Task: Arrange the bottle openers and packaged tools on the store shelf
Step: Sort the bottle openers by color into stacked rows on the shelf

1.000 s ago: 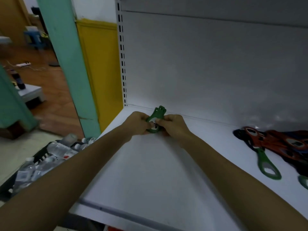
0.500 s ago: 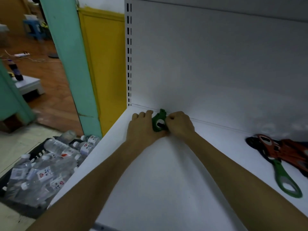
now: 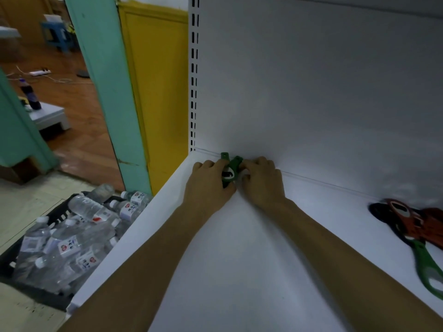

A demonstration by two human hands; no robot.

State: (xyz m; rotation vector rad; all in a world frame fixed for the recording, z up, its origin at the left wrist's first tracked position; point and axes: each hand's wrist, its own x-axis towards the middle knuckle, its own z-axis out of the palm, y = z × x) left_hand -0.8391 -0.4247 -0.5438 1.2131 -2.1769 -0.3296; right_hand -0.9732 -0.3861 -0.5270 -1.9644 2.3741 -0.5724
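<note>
Green bottle openers [image 3: 230, 169] stand on edge at the back left corner of the white shelf [image 3: 239, 271], against the back panel. My left hand [image 3: 208, 185] holds them from the left with curled fingers. My right hand [image 3: 262, 180] pinches them from the right. Two green tips stick up between the hands. A pile of orange, black and green bottle openers [image 3: 412, 226] lies at the shelf's right, one green handle [image 3: 429, 271] pointing to the front edge.
A black crate of water bottles [image 3: 72, 233] sits on the floor left of the shelf. A slotted upright [image 3: 194, 75], a yellow panel [image 3: 158, 87] and a teal post [image 3: 107, 87] rise at the left.
Both hands have pushed the green openers further back toward the shelf's rear corner. The view has shifted left, so the pile at the right sits nearer the frame edge.
</note>
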